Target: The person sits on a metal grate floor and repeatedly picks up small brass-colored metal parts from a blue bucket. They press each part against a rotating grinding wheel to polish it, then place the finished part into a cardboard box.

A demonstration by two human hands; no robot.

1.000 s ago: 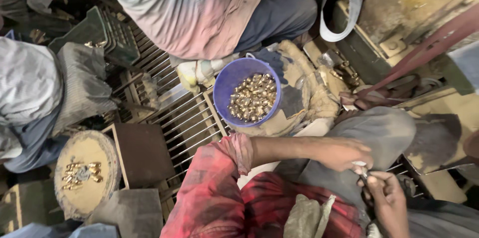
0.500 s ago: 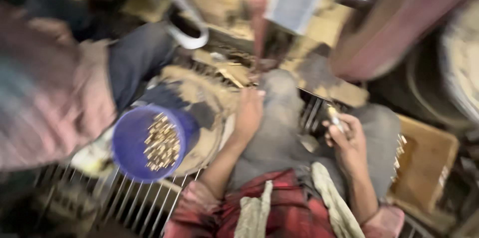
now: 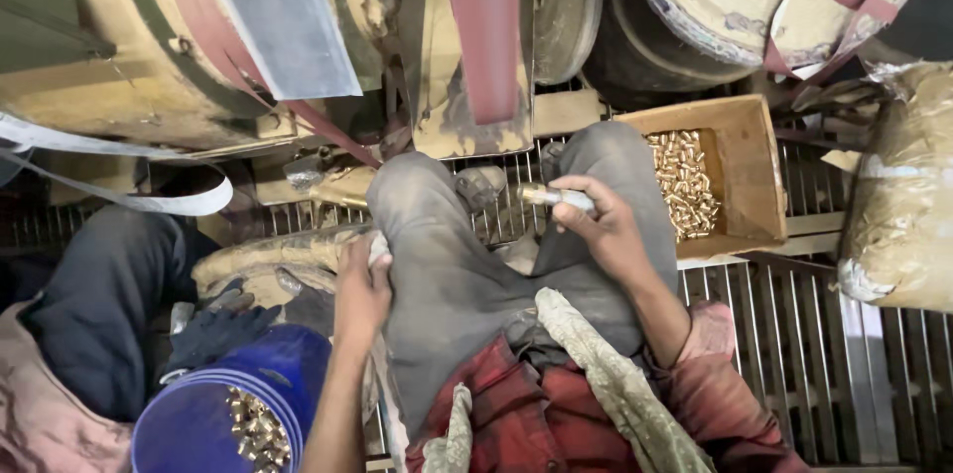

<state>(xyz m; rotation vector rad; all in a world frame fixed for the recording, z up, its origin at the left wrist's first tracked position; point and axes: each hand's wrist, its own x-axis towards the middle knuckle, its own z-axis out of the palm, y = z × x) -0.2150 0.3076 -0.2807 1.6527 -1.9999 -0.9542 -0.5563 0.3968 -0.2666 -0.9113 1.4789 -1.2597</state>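
Right hand (image 3: 606, 230) has lifted the metal rod (image 3: 556, 197), left hand (image 3: 362, 289) apart.

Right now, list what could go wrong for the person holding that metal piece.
The right hand holds a small metal piece close below the belt; fingers could get nicked if the belt is running. The loose cloth on the lap might catch. The left hand rests beside the blue bucket, which an elbow could tip.
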